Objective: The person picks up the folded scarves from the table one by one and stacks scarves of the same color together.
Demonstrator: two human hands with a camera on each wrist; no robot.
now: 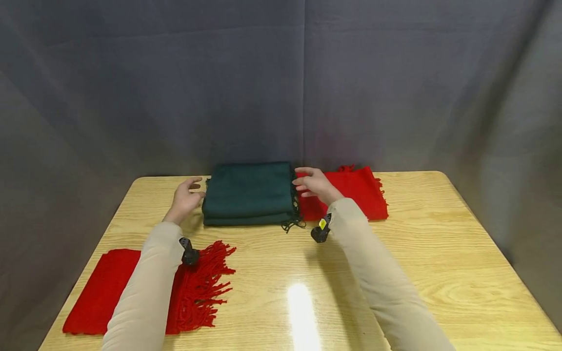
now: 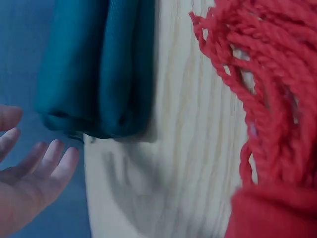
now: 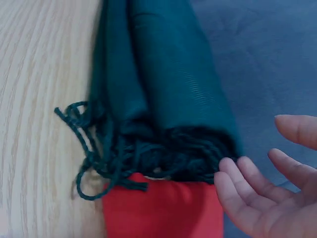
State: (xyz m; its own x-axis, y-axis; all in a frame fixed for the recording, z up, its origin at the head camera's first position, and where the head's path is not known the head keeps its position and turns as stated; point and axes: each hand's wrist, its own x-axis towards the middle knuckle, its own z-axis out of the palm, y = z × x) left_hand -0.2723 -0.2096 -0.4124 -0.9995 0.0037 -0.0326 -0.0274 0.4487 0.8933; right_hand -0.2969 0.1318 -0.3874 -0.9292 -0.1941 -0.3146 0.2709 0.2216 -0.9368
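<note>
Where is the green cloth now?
In the head view, the green cloth lies left of centre at the back of the table, between the left hand and right hand, with a red cloth to its right.

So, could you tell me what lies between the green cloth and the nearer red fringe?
Bare tabletop separates the green cloth from the red fringe in the left wrist view.
</note>
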